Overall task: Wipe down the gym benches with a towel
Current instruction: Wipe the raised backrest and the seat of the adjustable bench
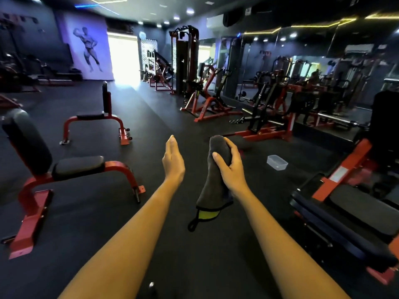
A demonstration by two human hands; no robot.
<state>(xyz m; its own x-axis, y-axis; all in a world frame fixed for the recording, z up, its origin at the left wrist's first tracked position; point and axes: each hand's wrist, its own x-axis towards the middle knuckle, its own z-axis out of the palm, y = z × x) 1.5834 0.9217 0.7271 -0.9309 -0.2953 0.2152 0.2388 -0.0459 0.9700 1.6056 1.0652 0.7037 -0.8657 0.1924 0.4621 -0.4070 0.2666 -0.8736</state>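
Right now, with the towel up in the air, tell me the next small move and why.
Probably swing the right hand and its towel left and down onto the seat pad of the near red-framed bench. The towel hangs over the floor, touching no bench; the left hand is open and empty, and that pad lies close on the left.

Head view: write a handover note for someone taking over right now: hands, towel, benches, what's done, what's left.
Left hand: open, fingers straight, holds nothing.
Right hand: grips the towel, which hangs in the air and touches no bench.
Benches: near bench at left, far bench beyond it, right bench at lower right.
Done: towel in hand; no wiping can be told.
Left: wipe each bench, probably the near one first.
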